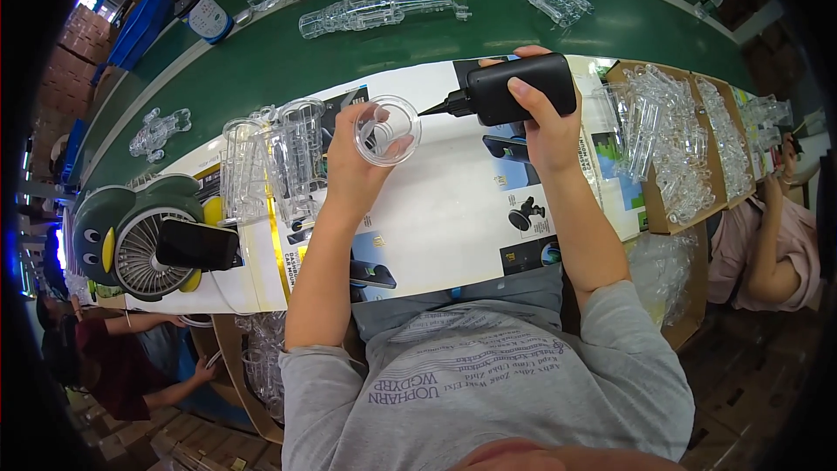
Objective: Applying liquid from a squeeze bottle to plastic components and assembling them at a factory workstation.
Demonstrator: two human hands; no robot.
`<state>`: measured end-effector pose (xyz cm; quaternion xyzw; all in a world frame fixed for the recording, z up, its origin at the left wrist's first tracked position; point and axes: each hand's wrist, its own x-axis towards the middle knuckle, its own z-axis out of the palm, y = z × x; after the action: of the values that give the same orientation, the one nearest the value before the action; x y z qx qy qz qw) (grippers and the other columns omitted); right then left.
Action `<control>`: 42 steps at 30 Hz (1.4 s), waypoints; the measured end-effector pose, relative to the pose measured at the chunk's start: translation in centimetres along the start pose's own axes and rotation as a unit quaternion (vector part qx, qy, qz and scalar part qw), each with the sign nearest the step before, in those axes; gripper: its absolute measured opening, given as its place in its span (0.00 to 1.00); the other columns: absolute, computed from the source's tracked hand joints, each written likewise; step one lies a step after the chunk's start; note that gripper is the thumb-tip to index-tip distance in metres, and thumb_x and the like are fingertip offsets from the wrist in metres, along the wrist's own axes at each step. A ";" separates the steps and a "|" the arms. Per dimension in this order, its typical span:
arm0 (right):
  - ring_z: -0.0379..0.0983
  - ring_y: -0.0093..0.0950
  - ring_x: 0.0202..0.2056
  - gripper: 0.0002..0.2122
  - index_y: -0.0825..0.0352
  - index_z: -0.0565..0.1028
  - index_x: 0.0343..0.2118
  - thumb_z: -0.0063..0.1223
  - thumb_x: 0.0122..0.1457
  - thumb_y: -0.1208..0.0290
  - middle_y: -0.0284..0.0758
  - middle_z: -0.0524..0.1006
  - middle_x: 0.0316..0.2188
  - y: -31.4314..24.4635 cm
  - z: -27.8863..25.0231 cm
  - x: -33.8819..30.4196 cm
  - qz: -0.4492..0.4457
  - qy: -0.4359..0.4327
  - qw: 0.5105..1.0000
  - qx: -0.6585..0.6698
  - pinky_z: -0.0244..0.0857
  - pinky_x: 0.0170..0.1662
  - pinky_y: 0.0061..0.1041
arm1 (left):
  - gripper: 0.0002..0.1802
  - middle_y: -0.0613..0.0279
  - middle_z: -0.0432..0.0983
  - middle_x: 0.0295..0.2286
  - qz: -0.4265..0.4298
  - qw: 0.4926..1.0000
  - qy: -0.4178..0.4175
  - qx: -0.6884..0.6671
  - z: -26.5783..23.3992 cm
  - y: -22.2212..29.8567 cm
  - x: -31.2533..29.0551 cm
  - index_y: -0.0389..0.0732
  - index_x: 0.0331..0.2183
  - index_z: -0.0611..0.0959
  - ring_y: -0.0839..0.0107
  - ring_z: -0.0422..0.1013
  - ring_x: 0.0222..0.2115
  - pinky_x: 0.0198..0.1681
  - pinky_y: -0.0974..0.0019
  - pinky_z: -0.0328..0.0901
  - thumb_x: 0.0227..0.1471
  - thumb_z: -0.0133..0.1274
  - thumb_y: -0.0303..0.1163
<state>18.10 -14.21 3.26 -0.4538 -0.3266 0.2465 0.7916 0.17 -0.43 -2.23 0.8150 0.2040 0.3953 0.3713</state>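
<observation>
Cup [390, 133] sits clasped in the left hand [350, 155], beside the black bottle [504, 92] gripped in the right hand [553, 128].

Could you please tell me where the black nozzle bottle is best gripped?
I'd grip the black nozzle bottle by its broad body, coming from the right, where the right hand holds it. Its slim tapered nozzle points left toward the clear cylindrical piece, so that end is probably best left free.
</observation>
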 end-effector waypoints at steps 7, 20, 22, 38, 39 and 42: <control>0.73 0.28 0.35 0.17 0.69 0.67 0.43 0.53 0.47 0.78 0.44 0.74 0.35 0.3 -0.3 0.2 0.002 0.001 1.000 -0.007 0.70 0.37 0.23 | 0.30 0.55 0.69 0.33 0.108 0.992 0.019 0.062 -0.4 0.8 0.8 0.38 0.40 0.69 0.61 0.69 0.34 0.37 0.64 0.65 0.33 0.65 0.29; 0.74 0.32 0.35 0.18 0.68 0.66 0.44 0.52 0.48 0.76 0.49 0.74 0.37 0.6 -0.8 0.5 -0.010 -0.013 1.000 -0.005 0.72 0.35 0.27 | 0.28 0.56 0.75 0.36 0.010 0.997 0.030 -0.064 -0.3 0.5 0.4 0.37 0.39 0.69 0.68 0.72 0.39 0.43 0.68 0.66 0.35 0.65 0.27; 0.74 0.32 0.35 0.18 0.68 0.65 0.44 0.52 0.48 0.76 0.49 0.74 0.37 0.8 -0.9 0.6 -0.013 -0.014 1.000 -0.007 0.72 0.34 0.27 | 0.28 0.56 0.75 0.36 0.011 0.998 0.028 -0.056 -0.4 0.8 0.4 0.37 0.39 0.69 0.68 0.72 0.40 0.43 0.68 0.66 0.35 0.65 0.26; 0.75 0.31 0.33 0.18 0.68 0.66 0.44 0.52 0.48 0.76 0.48 0.75 0.35 0.8 -1.1 0.7 -0.016 -0.019 0.999 -0.025 0.73 0.32 0.26 | 0.26 0.54 0.71 0.40 0.075 0.995 0.036 0.050 -1.1 1.4 1.0 0.37 0.45 0.74 0.62 0.66 0.43 0.48 0.64 0.60 0.38 0.57 0.23; 0.75 0.31 0.33 0.18 0.68 0.66 0.44 0.52 0.48 0.76 0.48 0.75 0.35 0.8 -1.0 0.6 -0.016 -0.019 0.999 -0.025 0.73 0.32 0.26 | 0.26 0.54 0.71 0.40 0.075 0.995 0.036 0.050 -1.1 1.3 1.0 0.37 0.45 0.74 0.62 0.66 0.43 0.48 0.64 0.60 0.38 0.57 0.23; 0.75 0.31 0.33 0.18 0.68 0.66 0.43 0.52 0.48 0.76 0.48 0.75 0.35 0.8 -0.8 0.6 -0.017 -0.022 1.000 -0.014 0.73 0.32 0.26 | 0.27 0.55 0.71 0.42 0.080 0.996 0.029 0.032 -1.2 0.9 1.0 0.37 0.45 0.73 0.60 0.65 0.45 0.49 0.63 0.58 0.37 0.56 0.21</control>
<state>19.04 -13.90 2.43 -0.4536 -0.3548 0.2381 0.7821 -0.13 0.17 -0.51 0.8285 0.1616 0.4401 0.3062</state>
